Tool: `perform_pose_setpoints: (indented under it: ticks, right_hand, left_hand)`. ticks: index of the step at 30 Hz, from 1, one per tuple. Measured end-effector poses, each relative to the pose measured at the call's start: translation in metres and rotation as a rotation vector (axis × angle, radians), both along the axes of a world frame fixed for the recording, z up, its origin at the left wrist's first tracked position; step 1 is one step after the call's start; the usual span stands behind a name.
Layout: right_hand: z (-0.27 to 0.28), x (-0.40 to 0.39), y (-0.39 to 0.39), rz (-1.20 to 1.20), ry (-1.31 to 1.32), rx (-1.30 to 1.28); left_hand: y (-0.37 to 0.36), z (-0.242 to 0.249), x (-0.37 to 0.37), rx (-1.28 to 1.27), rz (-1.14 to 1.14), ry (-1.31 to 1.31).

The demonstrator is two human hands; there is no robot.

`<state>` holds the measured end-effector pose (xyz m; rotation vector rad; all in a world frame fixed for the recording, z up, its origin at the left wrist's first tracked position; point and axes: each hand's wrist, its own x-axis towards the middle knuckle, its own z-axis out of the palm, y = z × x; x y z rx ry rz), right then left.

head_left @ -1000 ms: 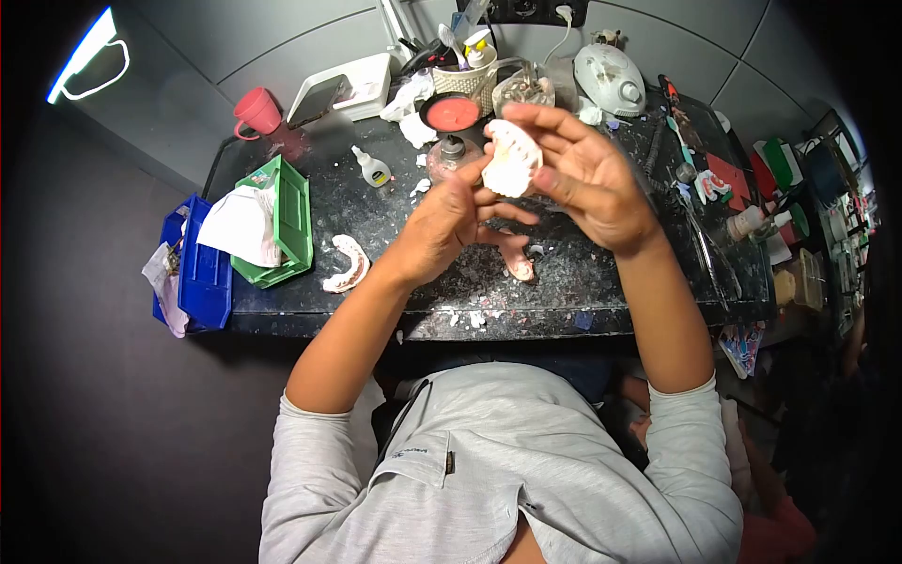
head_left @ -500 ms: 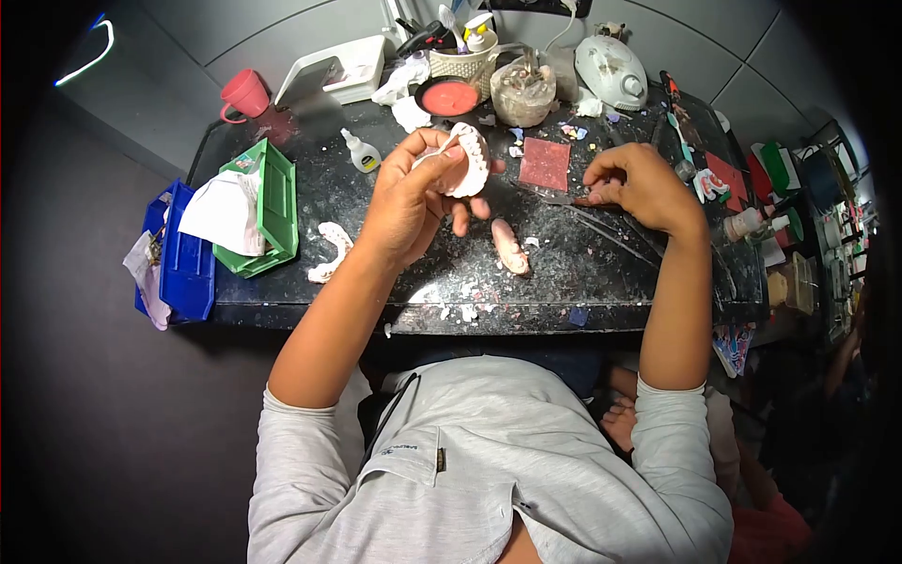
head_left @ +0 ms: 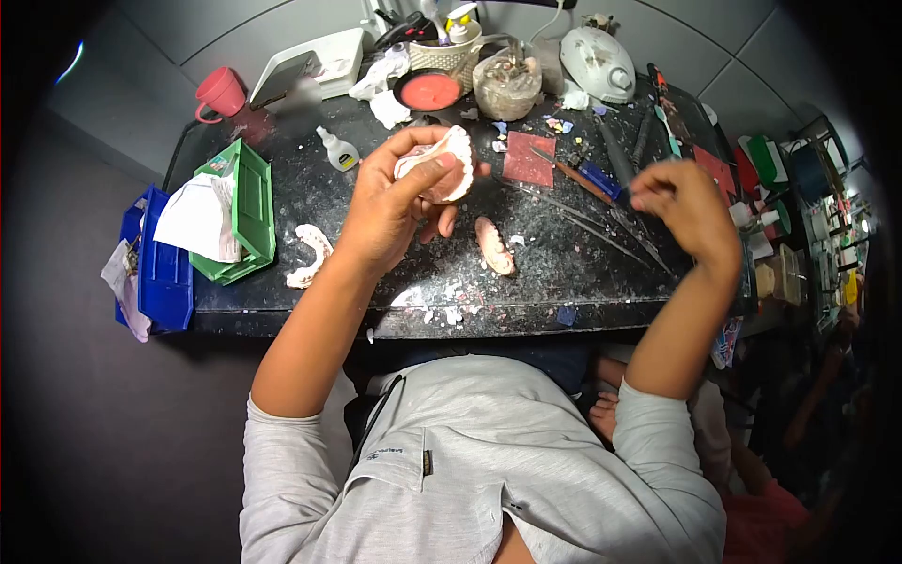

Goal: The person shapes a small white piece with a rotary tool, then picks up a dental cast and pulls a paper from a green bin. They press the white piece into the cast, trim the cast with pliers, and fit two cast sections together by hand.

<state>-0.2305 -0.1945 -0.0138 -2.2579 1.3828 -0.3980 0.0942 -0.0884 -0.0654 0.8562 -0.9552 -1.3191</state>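
Note:
A pale dental cast [head_left: 458,169] with a row of teeth is gripped in my left hand [head_left: 406,188], thumb across its face. My right hand [head_left: 678,195] hovers over the right of the black table, blurred, fingers bent; whether anything is between them cannot be made out. To its left lie a knife with a brown handle [head_left: 584,180], its blade tip on a pink wax sheet [head_left: 528,160], and a blue object [head_left: 599,179]. Below the cast rests a pinkish curved piece [head_left: 494,246]. A pale horseshoe-shaped piece [head_left: 310,256] is beside my left forearm.
Green bin [head_left: 252,211] and blue bin [head_left: 169,273] stand at left. Along the back are a pink mug [head_left: 221,94], white tray [head_left: 343,70], bowl of red material [head_left: 430,91], basket [head_left: 451,61] and white device [head_left: 598,64]. Long metal tools [head_left: 611,235] lie centre right.
My right hand has moved right, away from the brown-handled knife, which now lies uncovered beside the wax sheet. My left hand still holds the cast, tilted differently. The view has shifted slightly.

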Motion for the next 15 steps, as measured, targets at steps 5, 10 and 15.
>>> perform_pose_setpoints:
  ticks: [5,10,15]
  right_hand:
    - [-0.019,-0.024,0.044,-0.188,0.215,-0.07]
    - [-0.021,-0.024,0.043,-0.288,0.359,-0.013]
    - [-0.031,-0.028,0.039,-0.251,0.383,-0.043]
  left_hand:
    - [0.004,-0.001,-0.003,0.009,0.011,-0.069]
    - [0.008,0.002,-0.008,-0.03,0.022,-0.104]
    - [0.01,0.003,-0.004,-0.051,0.004,-0.082]
